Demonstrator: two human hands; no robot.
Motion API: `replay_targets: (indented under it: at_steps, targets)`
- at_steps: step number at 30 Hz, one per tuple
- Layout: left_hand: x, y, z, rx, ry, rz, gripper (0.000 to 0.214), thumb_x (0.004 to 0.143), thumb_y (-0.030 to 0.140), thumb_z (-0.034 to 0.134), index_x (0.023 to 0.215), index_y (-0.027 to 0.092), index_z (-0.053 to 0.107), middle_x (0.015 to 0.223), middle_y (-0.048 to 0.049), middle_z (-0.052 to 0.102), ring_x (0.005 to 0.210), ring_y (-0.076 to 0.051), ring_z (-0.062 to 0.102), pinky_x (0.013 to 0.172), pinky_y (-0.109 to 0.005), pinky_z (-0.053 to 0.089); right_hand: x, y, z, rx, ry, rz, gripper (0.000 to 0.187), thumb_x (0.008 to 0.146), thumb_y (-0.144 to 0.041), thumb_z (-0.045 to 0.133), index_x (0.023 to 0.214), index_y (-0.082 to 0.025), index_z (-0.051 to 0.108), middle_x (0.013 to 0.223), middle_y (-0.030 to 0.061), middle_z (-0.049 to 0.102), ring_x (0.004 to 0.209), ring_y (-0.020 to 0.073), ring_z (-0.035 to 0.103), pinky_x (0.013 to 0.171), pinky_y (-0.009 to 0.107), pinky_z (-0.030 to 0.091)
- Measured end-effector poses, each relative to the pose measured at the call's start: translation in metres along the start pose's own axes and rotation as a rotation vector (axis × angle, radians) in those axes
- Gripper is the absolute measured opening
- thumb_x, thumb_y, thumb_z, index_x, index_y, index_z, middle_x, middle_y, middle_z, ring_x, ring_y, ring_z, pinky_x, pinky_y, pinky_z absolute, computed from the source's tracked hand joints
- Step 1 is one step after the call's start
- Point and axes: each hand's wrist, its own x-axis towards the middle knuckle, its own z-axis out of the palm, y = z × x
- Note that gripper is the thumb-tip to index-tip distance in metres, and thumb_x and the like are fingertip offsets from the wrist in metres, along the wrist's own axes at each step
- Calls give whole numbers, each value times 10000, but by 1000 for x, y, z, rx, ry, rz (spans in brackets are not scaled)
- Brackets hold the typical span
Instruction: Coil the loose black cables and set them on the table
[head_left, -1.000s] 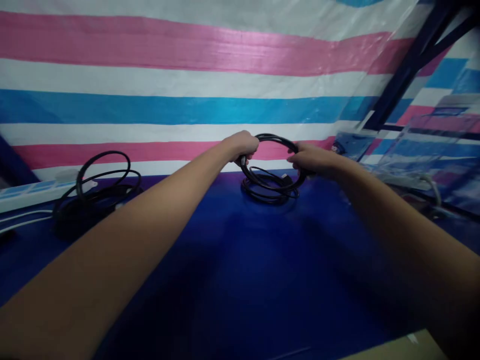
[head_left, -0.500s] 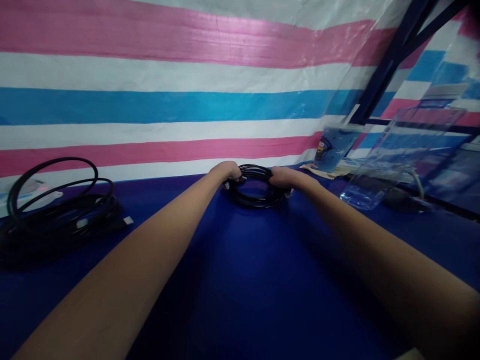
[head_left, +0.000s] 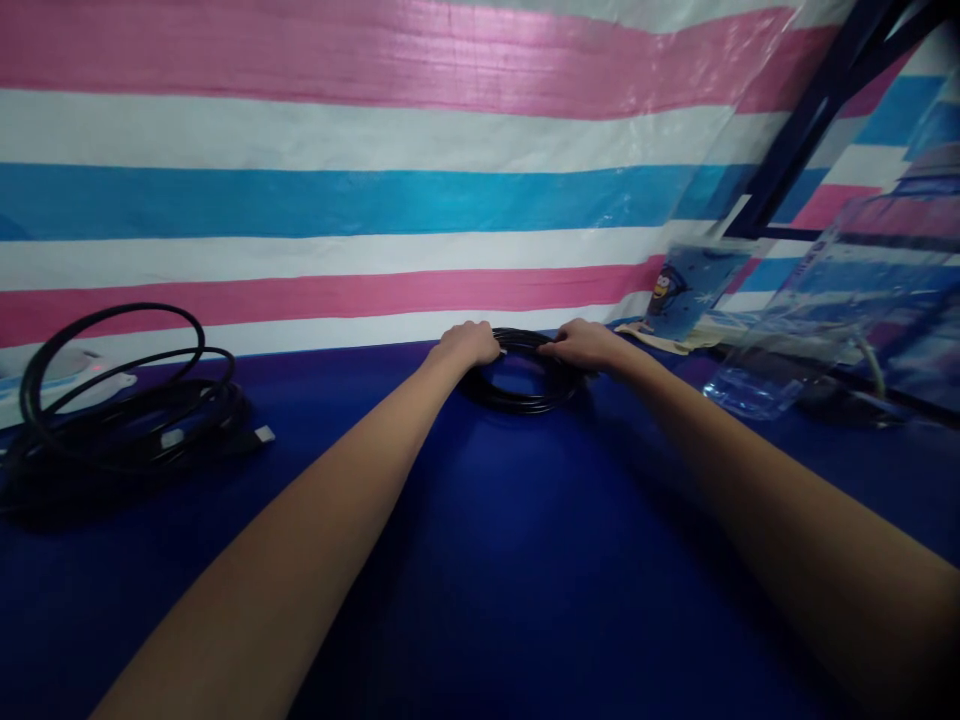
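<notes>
A coiled black cable (head_left: 521,402) lies in a ring at the far side of the blue table (head_left: 510,560). My left hand (head_left: 469,345) is closed around the ring's left side, its fingertips mostly hidden behind the knuckles. On the opposite side, my right hand (head_left: 581,345) pinches the coil at its upper right, thumb and fingers together. A dark end piece pokes out just below the right hand, too blurred to name. Both forearms reach forward across the table.
To the left sits a looser pile of black cables (head_left: 135,420) with pale metal plugs, beside a white power strip (head_left: 71,380) with a red light. At right stand a blue patterned cup (head_left: 694,285) with a straw and a clear plastic container (head_left: 795,350). Striped sheeting (head_left: 337,200) hangs behind.
Both hands have shifted slightly on the coil, and the plug seen by the left hand is now mostly covered. The surroundings sit a little differently as the camera turned left.
</notes>
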Motion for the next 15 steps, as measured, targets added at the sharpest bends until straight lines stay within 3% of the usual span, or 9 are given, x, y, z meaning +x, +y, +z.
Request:
replay_targets:
  at_steps: [3,7,15]
  targets:
    - [5,0,0,24,-34,45,432,832,340,527,1207,129,571,1211,-211,601,1042,-315,581,859,-405,446,2,1,4,-2,50,27,330,816,-382,530,908,-103,678,846,163,677,724,231,625,586,287,410]
    - [10,-4,9,45,21,70,525,866,356,468,1323,97,465,1312,-244,516,1197,-341,472,952,-443,384,4,-1,10,-21,68,25,367,816,-393,535,1014,-109,658,948,180,674,810,246,630,650,298,431]
    - [20,-18,-6,-22,-27,136,529,833,377,410,1280,119,525,1196,-189,618,948,-243,608,788,-315,456,-18,-4,-10,81,-22,20,410,874,-436,474,934,-73,653,825,161,672,539,166,568,496,274,406]
